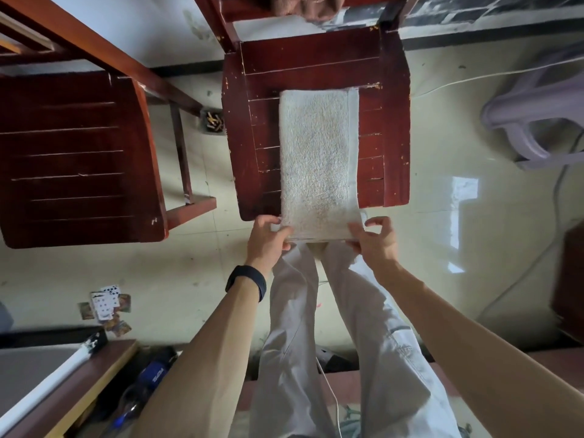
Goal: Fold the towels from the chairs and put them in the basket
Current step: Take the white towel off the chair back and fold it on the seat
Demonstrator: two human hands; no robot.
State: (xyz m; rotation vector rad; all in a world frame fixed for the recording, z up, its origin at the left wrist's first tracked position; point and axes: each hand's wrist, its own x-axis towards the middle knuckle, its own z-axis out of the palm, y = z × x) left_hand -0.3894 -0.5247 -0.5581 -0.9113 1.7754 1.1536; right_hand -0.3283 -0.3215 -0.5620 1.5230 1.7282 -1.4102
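Towel (317, 159), white terry, lies as a long narrow strip on the seat of the middle chair (392, 121). It runs from approx mid-seat to the front edge, w/ its near end hanging just past that edge. A smooth hem band runs down the strip's right side.

I see both hands on that near end. L hand (268, 235) pinches the left corner, thumb on top, fingers curled under the cloth. R hand (374, 238) pinches the right corner btwn thumb and forefinger, w/ the other fingers curled loosely above it. L wrist has a black wristband (246, 281).

A pinkish-brown towel (303, 7) is draped over the middle chair's backrest, only partly in view. A second wooden chair (72, 159) stands just left of the middle chair. A small container of cigarette butts (213, 121) sits on the floor btwn the two.

Right of the middle chair, well apart, is a pale lilac plastic stool (521, 121). In front of the chair are the person's light trousers (316, 343). Further front-left, playing cards (106, 306) lie scattered on the tiles, and nearer still a bottle w/ blue label (155, 374).
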